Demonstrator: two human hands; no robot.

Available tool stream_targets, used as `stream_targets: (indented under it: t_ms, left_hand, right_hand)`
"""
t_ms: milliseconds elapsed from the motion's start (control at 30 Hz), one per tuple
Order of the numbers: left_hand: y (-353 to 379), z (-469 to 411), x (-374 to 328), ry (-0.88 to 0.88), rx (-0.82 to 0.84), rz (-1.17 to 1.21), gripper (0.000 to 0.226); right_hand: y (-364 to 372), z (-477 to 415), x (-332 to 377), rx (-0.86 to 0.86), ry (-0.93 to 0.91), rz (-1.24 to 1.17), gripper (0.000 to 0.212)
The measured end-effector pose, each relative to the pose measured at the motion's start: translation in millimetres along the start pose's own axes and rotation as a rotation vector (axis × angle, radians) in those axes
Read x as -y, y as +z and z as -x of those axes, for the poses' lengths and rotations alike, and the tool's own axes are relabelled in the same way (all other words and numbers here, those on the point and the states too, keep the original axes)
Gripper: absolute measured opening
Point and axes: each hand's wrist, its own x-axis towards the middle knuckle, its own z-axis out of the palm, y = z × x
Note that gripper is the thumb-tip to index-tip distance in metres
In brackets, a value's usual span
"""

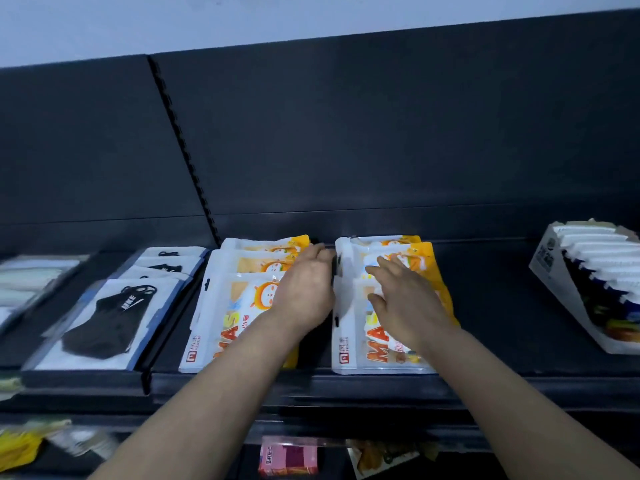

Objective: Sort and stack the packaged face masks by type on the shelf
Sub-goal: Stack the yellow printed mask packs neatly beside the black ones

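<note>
Sorting looked nearly done: black mask packs point(104, 320) piled apart on the shelf point(502, 323), left hand point(304, 292) loose-fingered on left orange stack point(221, 306), right hand point(405, 303) spread flat on right orange stack point(356, 344), squaring remained

Glossy plastic mask packs point(360, 344); matt dark shelf point(519, 341).

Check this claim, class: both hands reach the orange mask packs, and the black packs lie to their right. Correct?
Wrong side. In the head view the black packs lie left of the orange packs, which the left hand and right hand reach.
</note>
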Motion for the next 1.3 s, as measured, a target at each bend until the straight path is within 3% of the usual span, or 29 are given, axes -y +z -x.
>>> stream_targets:
  t_ms: [133,267,333,467,567,667,867,1000,1133,1300]
  left_hand:
    - [-15,29,52,-0.194,0.079,-0.155,0.056]
    - [-14,56,102,-0.394,0.257,-0.138,0.068]
    - [-13,63,117,-0.372,0.24,-0.097,0.069]
    - [-27,58,134,-0.436,-0.003,0.062,0.076]
    - [-33,49,152,-0.527,0.098,0.125,0.079]
    - [-26,49,159,-0.461,0.268,0.099,0.067]
    - [-18,50,145,-0.518,0.211,0.09,0.068]
    - [-29,52,134,-0.45,0.091,0.008,0.051]
    - [-40,57,124,-0.354,0.041,-0.039,0.041]
    - [-63,86,103,-0.407,0.037,-0.083,0.037]
  right_hand:
    - [23,-7,49,0.028,-0.159,-0.103,0.051]
    - [43,-13,88,0.157,-0.167,-0.055,0.057]
    - [47,-13,98,0.152,-0.137,-0.025,0.056]
    - [47,-10,109,0.024,-0.093,-0.04,0.049]
    - [51,-10,116,0.096,-0.128,-0.021,0.056]
    - [58,-11,121,0.221,-0.11,0.005,0.057]
    - [50,-16,120,0.209,-0.069,0.042,0.054]
    - [35,-20,124,0.162,-0.092,0.068,0.049]
    - [25,-17,130,0.186,-0.192,0.155,0.044]
    - [15,6,142,0.15,-0.304,0.179,0.039]
